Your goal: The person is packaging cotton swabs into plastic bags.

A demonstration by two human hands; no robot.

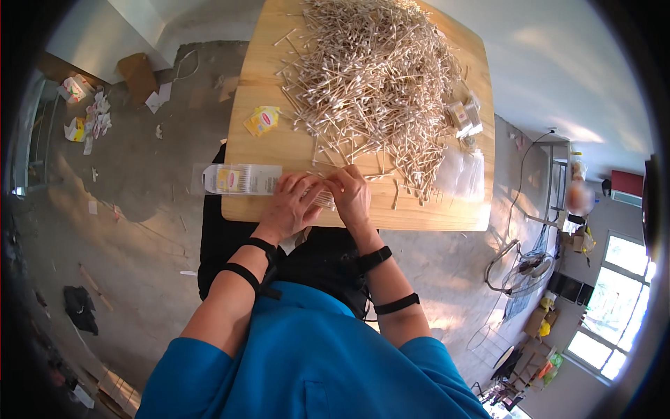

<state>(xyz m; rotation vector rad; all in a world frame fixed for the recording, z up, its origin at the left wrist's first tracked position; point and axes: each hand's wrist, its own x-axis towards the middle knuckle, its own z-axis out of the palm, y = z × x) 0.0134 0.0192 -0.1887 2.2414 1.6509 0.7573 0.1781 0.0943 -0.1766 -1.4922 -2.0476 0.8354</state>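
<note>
A great heap of cotton swabs [377,77] covers the far middle of the wooden table [258,150]. At the near edge my left hand [289,202] and my right hand [350,197] meet, fingertips almost touching. Between them lies a small row of cotton swabs [324,200], closed in by my left fingers. My right fingers are pinched at the top of that row; what exactly they grip is too small to tell. Left of my left hand rests a clear packet [237,179] with swabs and a yellow-and-red label inside.
Yellow printed cards [263,120] lie at the table's left. Clear plastic bags [462,174] sit near its right edge, below small filled packs [464,115]. A standing fan [523,269] is on the floor at right. Scraps and cardboard [138,78] litter the left floor.
</note>
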